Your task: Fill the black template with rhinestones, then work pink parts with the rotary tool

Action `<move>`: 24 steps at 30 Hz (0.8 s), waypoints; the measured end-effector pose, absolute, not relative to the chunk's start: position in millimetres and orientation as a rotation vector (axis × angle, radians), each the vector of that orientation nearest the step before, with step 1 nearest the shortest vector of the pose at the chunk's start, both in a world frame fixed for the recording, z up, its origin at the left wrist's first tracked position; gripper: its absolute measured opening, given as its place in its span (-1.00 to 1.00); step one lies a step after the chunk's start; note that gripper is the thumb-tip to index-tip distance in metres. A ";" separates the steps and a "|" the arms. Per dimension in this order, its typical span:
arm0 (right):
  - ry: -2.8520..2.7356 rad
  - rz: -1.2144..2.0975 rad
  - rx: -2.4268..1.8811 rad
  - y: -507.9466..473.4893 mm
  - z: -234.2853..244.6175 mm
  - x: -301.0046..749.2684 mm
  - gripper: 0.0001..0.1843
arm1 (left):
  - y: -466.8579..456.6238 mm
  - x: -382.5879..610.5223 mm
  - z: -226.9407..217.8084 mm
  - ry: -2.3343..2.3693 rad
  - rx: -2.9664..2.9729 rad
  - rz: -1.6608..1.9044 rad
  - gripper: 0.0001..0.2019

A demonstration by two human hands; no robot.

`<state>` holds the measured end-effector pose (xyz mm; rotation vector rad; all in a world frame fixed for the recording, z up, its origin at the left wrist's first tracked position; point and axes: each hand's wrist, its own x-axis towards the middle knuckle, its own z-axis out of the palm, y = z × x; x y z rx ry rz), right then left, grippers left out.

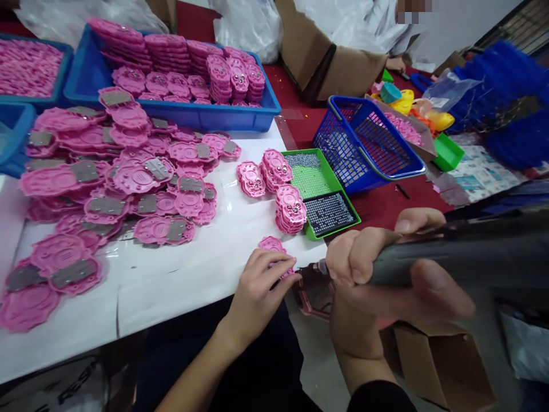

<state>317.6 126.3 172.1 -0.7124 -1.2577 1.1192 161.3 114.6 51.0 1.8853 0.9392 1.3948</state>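
My left hand [262,277] closes its fingers and thumb around a small pink plastic part [271,244] at the table's edge, covering much of it. My right hand [358,257] grips a dark power screwdriver [397,264], held sideways with its bit pointing left at the pink part. Whether the tip touches the part I cannot tell. Just beyond my left hand stand small stacks of pink parts [291,209] with shiny screws on top. Beside them lies a green tray [335,230] with loose screws and a black screw plate [328,213] set with rows of screws.
A heap of pink parts with metal plates [143,174] covers the table's left side. Behind it stands a blue bin [180,118] of stacked pink parts. A blue basket [364,174] stands past the green tray. An open cardboard box [454,366] sits on the floor at right.
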 end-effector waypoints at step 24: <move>-1.200 1.104 -0.667 117.8 167.4 301.3 -0.76 | 110.9 158.4 57.0 0.934 1.838 1.367 -0.94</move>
